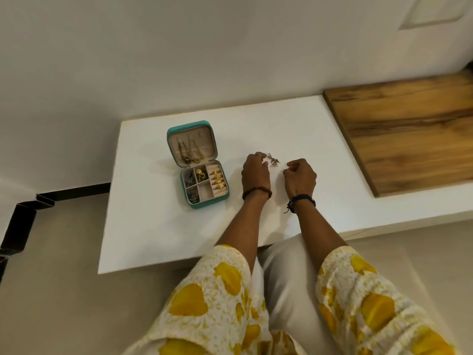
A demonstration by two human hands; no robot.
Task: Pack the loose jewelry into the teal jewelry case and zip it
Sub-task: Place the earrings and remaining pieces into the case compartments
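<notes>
Square teal zip-around jewelry case point(197, 163) lying open on white rectangular tabletop point(158, 226), left of both hands. Lid point(192, 143) propped back, beige lining, gold chains hanging inside. Base tray point(204, 187) divided into compartments: gold rings in right-hand roll slot, gold and dark pieces in left cells, middle-bottom cell bare.

Left hand point(256, 172), fingers curled down onto small triangular gold-framed earrings point(272, 160) on tabletop; touching or pinching, cannot tell. Brown bead bracelet point(256, 192) on that wrist.

Right hand point(300, 178) just beside, fingers curled inward, knuckles up; contents of grip hidden. Black cord band point(300, 202) on wrist.

Earrings between the two hands' fingertips, well apart from case. Wood-grain board point(409, 134) at right on tabletop.
</notes>
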